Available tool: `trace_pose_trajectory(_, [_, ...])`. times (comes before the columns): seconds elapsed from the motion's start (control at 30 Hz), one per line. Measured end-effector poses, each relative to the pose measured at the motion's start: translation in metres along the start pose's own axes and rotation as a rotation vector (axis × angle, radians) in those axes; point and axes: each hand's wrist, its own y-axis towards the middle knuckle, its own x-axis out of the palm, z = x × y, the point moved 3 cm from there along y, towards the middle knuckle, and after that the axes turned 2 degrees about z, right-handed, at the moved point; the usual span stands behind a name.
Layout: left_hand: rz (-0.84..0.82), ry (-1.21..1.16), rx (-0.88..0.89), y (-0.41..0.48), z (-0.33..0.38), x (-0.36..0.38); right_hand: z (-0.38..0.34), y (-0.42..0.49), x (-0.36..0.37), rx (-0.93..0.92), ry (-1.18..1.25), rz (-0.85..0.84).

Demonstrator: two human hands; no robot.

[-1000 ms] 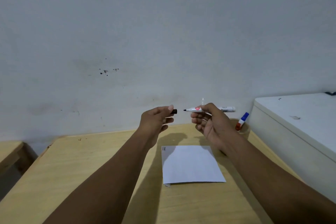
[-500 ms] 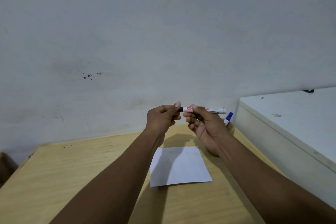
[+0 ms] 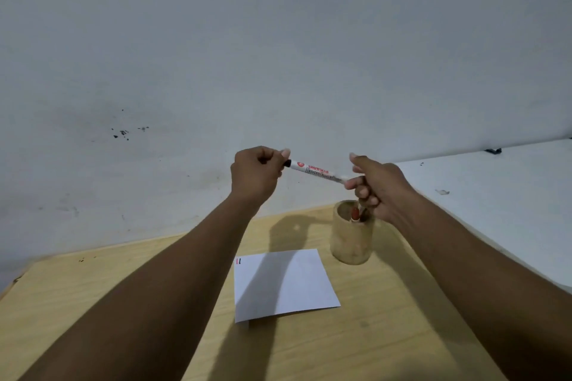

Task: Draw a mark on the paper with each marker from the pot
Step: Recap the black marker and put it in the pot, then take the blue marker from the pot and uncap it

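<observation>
A white marker with a black cap point(image 3: 317, 171) is held level above the table between both hands. My left hand point(image 3: 257, 175) is closed around its black capped end. My right hand point(image 3: 379, 187) pinches the other end, just above the pot. The wooden pot point(image 3: 351, 241) stands on the table at the right and holds a red-capped marker point(image 3: 355, 214) and another one partly hidden by my fingers. A white sheet of paper point(image 3: 284, 284) lies in front of the pot, with a short red and a short black mark point(image 3: 238, 261) at its top left corner.
The wooden table point(image 3: 93, 303) ends at a grey wall behind. A white box-like surface point(image 3: 495, 195) rises along the table's right side, close to the pot.
The cap went from my left hand back onto the marker tip. The marker now tilts down to the right over the pot, and my right hand slid to its far end.
</observation>
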Motion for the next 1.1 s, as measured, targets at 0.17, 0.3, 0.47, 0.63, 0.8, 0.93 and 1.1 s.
trace_pose_trajectory(0.17, [-0.138, 0.220, 0.129, 0.004, 0.015, 0.031, -0.006, 0.004, -0.038, -0.072, -0.184, 0.107])
trace_pose_trajectory(0.3, [-0.229, 0.354, 0.232, 0.001, 0.019, 0.061, 0.009, 0.011, -0.050, -0.093, -0.223, 0.103])
trace_pose_trajectory(0.47, [-0.517, 0.543, 0.236, -0.010, 0.011, 0.095, 0.025, 0.023, -0.058, -0.085, -0.217, 0.092])
trace_pose_trajectory(0.63, [-0.591, 0.634, 0.263, -0.016, 0.013, 0.115, 0.029, 0.029, -0.064, -0.095, -0.212, 0.141])
trace_pose_trajectory(0.8, [-0.693, 0.749, 0.246, -0.022, 0.015, 0.143, 0.030, 0.033, -0.076, -0.110, -0.160, 0.237])
trace_pose_trajectory(0.93, [-0.662, 0.806, 0.323, -0.029, 0.020, 0.158, 0.034, 0.030, -0.082, -0.070, -0.113, 0.238])
trace_pose_trajectory(1.1, [-0.514, 0.567, 0.292, -0.016, 0.034, 0.142, 0.026, 0.022, -0.076, -0.089, -0.048, 0.224])
